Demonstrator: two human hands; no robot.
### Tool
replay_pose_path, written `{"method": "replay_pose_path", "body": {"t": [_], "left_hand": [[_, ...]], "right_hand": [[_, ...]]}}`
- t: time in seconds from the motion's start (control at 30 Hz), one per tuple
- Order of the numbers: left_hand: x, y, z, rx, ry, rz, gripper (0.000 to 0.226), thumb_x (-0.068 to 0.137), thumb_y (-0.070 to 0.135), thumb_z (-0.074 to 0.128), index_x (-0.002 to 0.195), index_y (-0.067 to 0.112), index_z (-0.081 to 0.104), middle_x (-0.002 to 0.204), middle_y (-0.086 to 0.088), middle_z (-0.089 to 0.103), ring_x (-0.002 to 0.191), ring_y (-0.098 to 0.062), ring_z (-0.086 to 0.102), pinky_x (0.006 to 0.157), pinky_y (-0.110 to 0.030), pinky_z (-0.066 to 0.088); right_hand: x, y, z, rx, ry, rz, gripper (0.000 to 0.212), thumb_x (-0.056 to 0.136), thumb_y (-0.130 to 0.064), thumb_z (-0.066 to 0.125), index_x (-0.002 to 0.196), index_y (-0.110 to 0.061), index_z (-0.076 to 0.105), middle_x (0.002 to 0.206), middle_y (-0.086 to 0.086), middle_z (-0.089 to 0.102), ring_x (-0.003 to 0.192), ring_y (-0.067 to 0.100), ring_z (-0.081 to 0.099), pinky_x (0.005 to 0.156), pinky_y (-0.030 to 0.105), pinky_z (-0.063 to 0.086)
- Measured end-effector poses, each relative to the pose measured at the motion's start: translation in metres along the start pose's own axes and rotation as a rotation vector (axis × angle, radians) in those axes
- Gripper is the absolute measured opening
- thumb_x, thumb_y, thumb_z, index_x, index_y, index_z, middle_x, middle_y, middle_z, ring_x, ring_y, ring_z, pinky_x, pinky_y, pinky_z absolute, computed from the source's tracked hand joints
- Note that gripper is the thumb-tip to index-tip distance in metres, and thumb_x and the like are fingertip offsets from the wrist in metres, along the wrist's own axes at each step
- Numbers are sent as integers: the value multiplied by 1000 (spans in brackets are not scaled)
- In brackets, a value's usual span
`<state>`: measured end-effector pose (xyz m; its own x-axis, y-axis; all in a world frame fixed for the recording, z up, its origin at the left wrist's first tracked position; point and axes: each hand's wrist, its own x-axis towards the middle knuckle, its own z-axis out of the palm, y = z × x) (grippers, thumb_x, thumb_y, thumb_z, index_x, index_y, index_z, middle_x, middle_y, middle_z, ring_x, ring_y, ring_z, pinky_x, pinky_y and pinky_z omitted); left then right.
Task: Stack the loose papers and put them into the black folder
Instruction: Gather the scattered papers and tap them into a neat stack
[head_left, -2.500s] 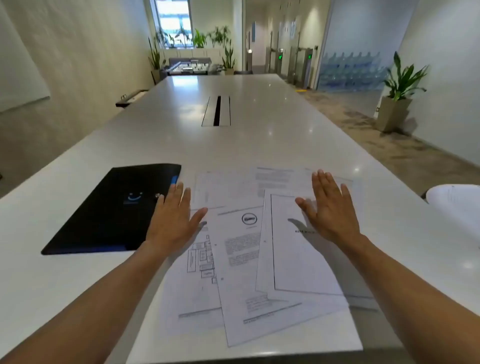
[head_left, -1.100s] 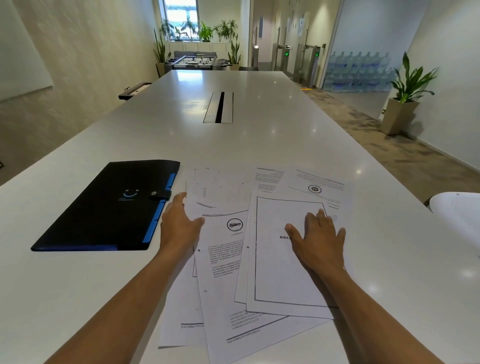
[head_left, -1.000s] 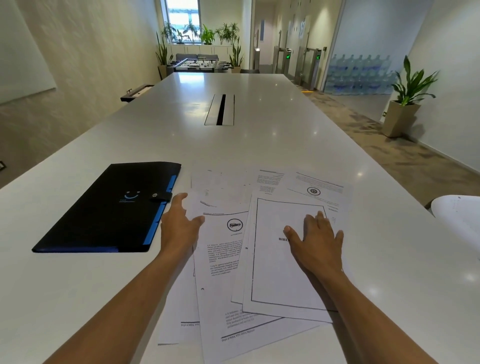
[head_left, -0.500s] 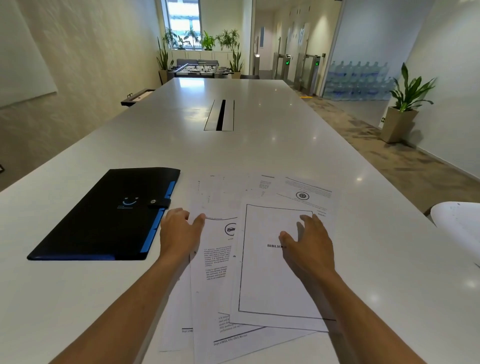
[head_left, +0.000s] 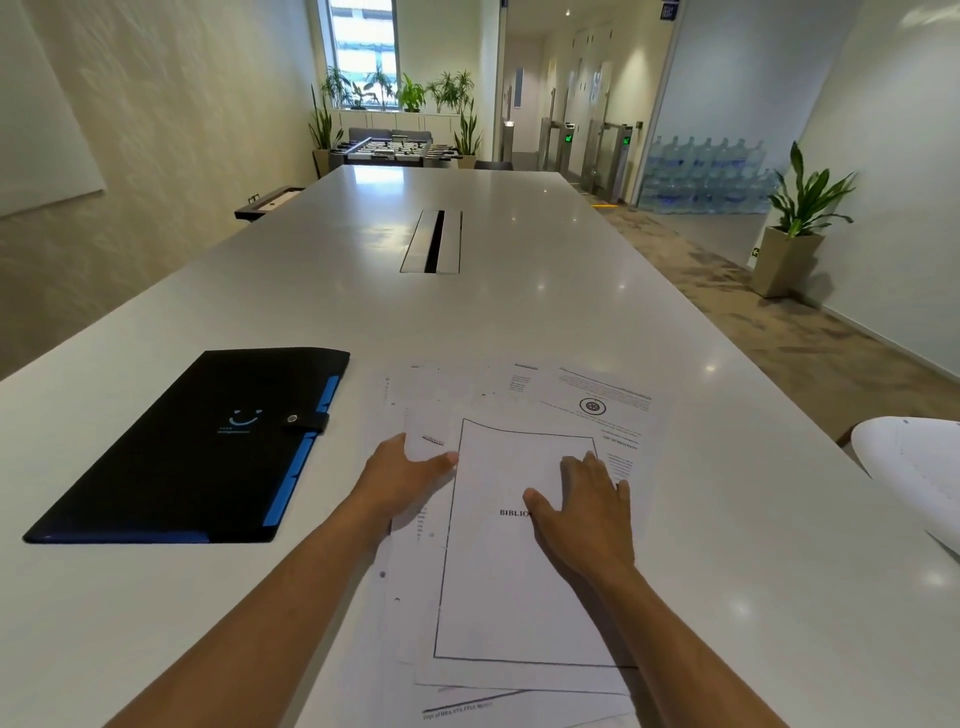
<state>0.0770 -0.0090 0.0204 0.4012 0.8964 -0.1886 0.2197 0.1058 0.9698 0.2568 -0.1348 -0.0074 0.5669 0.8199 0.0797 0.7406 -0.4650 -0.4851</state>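
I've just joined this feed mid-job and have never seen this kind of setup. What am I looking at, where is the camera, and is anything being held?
There is no machine here: a person works with bare hands, filmed by one wide-angle camera worn on the head, looking forward and down. On the long white table lie loose printed white papers, partly overlapping, and beside them, to the left, a closed black folder with blue edging. The left hand presses the papers' left side; the right hand lies flat on the top sheet. Neither hand grips anything.
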Motion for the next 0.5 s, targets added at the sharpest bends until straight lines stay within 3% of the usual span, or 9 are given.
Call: {"method": "replay_pose_path", "body": {"t": [0.1,0.27,0.37,0.5], "left_hand": [[3,-4,3,93,31,4,47,78,28,78,112,33,46,84,23,51,82,-5,52,76,-23,39],[7,-7,0,199,-34,110,49,76,25,79,120,24,58,100,15,65,101,-15,62,78,-23,47],[6,0,-4,135,-92,191,44,79,24,76,120,28,60,110,11,70,104,-14,65,93,-39,51],[5,23,-15,43,-150,308,34,79,25,76,108,38,64,108,15,71,102,-8,66,95,-40,51]], "right_hand": [[-2,-10,4,46,2,-9,70,90,-55,45,146,-16,32,160,8,19,149,19,7,119,43,-2],[-4,-24,3,161,-19,9,70,90,-50,50,148,-15,30,161,6,18,149,17,8,119,40,-2],[-5,-28,-6,411,47,65,73,89,-47,57,149,-18,27,161,2,18,147,18,15,119,40,16],[4,-24,-27,778,178,145,85,83,-45,68,150,-23,21,156,-1,29,142,19,30,112,35,28]]}}
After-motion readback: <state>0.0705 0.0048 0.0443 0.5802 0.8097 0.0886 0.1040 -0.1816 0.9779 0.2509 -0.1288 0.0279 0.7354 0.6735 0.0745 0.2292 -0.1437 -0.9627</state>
